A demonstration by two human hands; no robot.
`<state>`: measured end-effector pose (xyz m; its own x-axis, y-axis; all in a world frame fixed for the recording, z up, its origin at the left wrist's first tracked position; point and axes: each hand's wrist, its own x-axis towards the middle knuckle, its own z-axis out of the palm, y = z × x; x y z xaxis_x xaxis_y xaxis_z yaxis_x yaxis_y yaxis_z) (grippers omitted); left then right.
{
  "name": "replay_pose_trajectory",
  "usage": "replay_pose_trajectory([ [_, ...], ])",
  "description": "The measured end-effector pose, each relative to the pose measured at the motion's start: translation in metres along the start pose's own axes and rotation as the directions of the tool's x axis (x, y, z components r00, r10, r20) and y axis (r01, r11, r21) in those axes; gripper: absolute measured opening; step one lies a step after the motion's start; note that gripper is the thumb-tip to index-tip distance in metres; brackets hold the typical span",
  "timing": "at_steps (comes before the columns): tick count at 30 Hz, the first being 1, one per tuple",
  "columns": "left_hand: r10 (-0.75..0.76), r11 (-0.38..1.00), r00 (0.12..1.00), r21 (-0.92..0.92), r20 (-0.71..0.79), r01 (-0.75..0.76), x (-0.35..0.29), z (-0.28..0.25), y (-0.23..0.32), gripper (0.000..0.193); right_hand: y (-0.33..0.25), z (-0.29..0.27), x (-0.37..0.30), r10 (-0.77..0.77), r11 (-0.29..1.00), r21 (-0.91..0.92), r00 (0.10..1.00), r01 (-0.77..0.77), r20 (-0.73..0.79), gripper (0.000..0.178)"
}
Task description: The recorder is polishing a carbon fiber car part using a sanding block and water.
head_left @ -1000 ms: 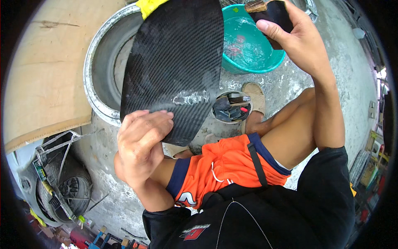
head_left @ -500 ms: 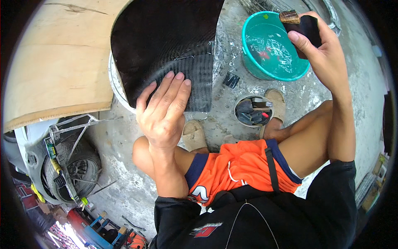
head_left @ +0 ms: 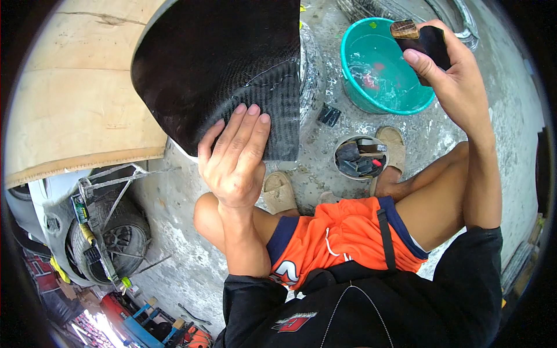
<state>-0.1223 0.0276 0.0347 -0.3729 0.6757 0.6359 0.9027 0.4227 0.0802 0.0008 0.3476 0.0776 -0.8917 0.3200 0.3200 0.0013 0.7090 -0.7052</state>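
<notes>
A large black panel with a woven, carbon-fibre-like sheen (head_left: 214,64) stands tilted in front of me at upper left, its lower part wet and greyish. My left hand (head_left: 235,153) grips its near edge, fingers stretched over the top face; the thumb is out of sight, behind the edge. At upper right my right hand (head_left: 449,66) is closed on a dark, bent sheet that looks like sandpaper (head_left: 434,45), with a brown end showing at its left. This hand is raised over the rim of a teal basin (head_left: 380,101) with water and something reddish in it.
A small round tub (head_left: 361,158) of dark pieces stands between my feet. Near the basin lies a black scrap (head_left: 329,115) on the wet concrete floor. A plywood board (head_left: 87,98) fills the upper left. Below it are a wheel (head_left: 116,240) and metal frame parts.
The panel has tilted, its far left edge shifting left over the board. My left hand stays on its near edge. My right hand still holds the dark sheet by the basin.
</notes>
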Motion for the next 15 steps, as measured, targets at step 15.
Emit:
replay_pose_trajectory([
  [15, -0.553, 0.328, 0.833, -0.925, -0.023, 0.192, -0.018, -0.005, -0.018, 0.034, -0.001, 0.005, -0.001, 0.021, 0.999, 0.046, 0.999, -0.022, 0.036, 0.026],
])
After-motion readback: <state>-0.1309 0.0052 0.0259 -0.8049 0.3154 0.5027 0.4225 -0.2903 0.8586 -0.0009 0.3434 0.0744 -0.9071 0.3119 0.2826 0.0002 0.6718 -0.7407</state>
